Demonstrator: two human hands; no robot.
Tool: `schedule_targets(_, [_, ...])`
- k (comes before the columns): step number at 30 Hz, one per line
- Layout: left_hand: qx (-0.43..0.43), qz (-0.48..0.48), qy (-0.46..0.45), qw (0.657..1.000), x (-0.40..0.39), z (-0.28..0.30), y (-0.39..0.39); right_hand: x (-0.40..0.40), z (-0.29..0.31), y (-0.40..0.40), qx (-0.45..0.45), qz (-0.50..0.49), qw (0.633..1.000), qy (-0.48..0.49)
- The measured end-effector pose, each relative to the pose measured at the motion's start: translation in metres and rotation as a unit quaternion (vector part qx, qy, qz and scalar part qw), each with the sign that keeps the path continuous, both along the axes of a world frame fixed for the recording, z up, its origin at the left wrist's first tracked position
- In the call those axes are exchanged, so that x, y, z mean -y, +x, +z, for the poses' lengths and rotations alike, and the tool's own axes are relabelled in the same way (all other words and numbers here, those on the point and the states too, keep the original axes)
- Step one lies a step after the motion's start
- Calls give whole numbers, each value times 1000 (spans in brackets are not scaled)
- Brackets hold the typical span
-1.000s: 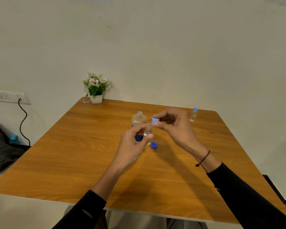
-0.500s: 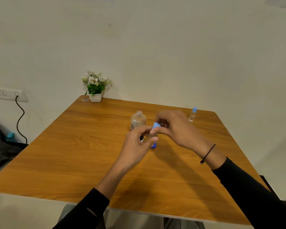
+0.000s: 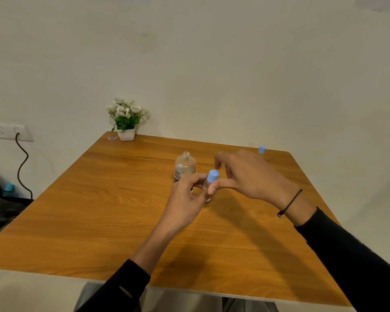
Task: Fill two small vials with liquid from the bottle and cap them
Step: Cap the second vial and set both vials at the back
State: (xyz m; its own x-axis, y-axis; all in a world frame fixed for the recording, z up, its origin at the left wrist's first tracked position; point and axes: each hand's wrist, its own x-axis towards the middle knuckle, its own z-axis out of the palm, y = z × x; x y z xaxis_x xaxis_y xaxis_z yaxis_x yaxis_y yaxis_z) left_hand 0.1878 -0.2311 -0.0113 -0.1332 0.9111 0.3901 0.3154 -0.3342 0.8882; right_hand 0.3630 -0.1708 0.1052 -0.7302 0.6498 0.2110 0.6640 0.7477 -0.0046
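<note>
Left hand (image 3: pixel 185 194) pinches clear vial (image 3: pixel 206 185), light-blue cap (image 3: pixel 212 176) on, just right of bottle (image 3: pixel 184 167); right hand (image 3: pixel 245 174) loosely open, empty.

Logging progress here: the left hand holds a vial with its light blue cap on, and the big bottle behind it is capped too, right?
Not quite. The head view shows the bottle standing open, its neck bare with no cap on it. The rest holds: the left hand holds the vial, which has its light blue cap on.
</note>
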Motion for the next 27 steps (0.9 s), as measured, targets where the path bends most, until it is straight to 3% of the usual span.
schedule_targets(3, [-3, 7, 6, 1000, -2, 2, 2, -2, 2, 4, -4, 53, 996, -67])
schedule_targets(7, [-6, -1, 9, 1000, -5, 1, 5, -4, -1, 8, 31, 5, 999, 17])
schedule_targets(12, [-18, 1, 11, 1000, -8, 0, 8, -4, 2, 14, 4, 64, 997, -49])
schedule_targets(15, [-17, -11, -4, 1000, -8, -1, 11, -5, -2, 13, 20, 32, 999, 10])
schedule_targets(20, [-15, -17, -5, 1000, -11, -3, 14, -5, -6, 18, -26, 63, 997, -33])
schedule_targets(27, [-7, -30, 11, 999, -28, -11, 32, -9, -29, 28, -81, 15, 997, -11])
